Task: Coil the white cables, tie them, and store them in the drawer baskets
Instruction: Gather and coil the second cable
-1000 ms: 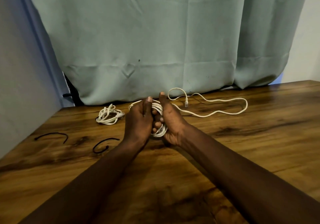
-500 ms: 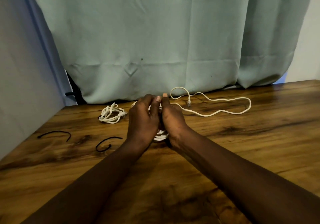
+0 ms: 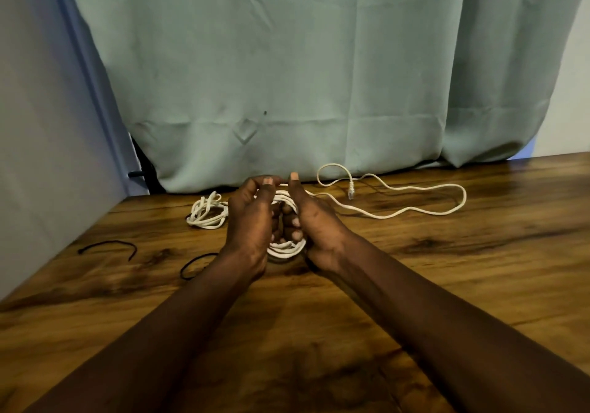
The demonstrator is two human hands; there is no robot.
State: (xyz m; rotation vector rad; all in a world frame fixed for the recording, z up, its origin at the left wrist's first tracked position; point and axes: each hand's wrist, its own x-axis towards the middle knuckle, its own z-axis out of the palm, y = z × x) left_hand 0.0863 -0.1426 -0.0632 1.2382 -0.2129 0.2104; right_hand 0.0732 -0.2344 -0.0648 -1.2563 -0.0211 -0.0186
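Hands: left hand (image 3: 252, 221) and right hand (image 3: 314, 224) parted slightly | white cable coil (image 3: 285, 248): more exposed between palms than before

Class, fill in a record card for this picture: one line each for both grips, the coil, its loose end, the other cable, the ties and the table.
left grip: hand holds the coil's left side
right grip: hand holds its right side, fingers through the loop
coil: white, between both hands
loose end: trails right over the table, plug lying free
bundle: white, on the table left of the hands
ties: two, black, lying unused at the left
table: wood
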